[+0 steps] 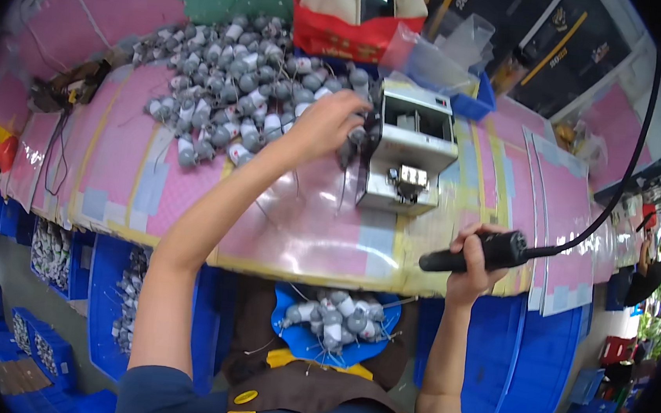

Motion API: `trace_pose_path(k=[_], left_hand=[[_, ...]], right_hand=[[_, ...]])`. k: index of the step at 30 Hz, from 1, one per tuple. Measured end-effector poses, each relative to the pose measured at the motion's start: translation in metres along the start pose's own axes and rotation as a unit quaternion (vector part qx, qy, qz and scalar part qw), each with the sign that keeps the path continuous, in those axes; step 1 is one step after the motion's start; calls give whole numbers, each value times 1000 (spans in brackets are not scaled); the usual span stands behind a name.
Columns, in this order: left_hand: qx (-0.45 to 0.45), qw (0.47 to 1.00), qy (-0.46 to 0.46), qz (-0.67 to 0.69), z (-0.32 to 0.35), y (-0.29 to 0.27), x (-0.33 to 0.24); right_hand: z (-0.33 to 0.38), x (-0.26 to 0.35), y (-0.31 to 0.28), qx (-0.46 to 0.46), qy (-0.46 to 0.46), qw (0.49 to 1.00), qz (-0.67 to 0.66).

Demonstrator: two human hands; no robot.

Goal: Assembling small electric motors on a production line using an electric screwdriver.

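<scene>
Nearest to me, a blue dish (297, 337) in my lap holds a small heap of grey-and-white motor parts with thin wire leads (334, 317). Blue plastic bins (529, 365) stand below the desk's near edge on both sides, and the bin at left holds more of the same parts.

At the near right edge of the desk (297, 227), with its worn pink and yellow taped covering, my right hand (473, 262) has its grip closed around a black handheld tool (472, 254). The tool's barrel points left, and its black cable (624, 177) arcs up and away to the far right.

Farther in, my left arm stretches across the desk. My left hand (323, 123) has its grip closed on one of the grey parts (357, 136), just beside the left face of a small grey metal machine (408, 146) that sits near the middle of the desk. I cannot tell how many fingers pinch the part.

Left of that hand and beyond it, a large pile of grey-and-white parts (231, 84) spreads over the desk's far side. Behind the machine stand a red bag (337, 38) and clear plastic bags (446, 47) in a blue tray (473, 105). At the far left, a dark clutter of wires (69, 89) lies on the desk.
</scene>
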State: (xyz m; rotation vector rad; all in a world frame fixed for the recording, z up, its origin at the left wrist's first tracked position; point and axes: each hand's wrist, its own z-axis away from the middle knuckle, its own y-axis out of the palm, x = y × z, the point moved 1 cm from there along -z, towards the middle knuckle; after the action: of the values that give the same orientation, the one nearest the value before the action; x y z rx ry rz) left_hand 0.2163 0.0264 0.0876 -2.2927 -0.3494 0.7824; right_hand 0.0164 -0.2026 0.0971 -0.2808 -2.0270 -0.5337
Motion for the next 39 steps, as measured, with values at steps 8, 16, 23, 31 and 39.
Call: trace_pose_path(k=[8,16,23,31,39], left_hand=[[237,955,-128,-124,-100,47,84],[227,939,-194,-174,-66,44,75],[214,947,-121,-209,7,38,18],[-192,975,-99,-47,72,-70,9],[-274,911,-273,-143,179,-120,156]], right_hand=[[-4,-7,6,-6,8,1000,-4],[-3,-11,16,20,-9,999,32],[5,-13,22,60,-24,995,81],[11,-15,22,77,-36,989,122],[4,-16,23,64,-32,994,81]])
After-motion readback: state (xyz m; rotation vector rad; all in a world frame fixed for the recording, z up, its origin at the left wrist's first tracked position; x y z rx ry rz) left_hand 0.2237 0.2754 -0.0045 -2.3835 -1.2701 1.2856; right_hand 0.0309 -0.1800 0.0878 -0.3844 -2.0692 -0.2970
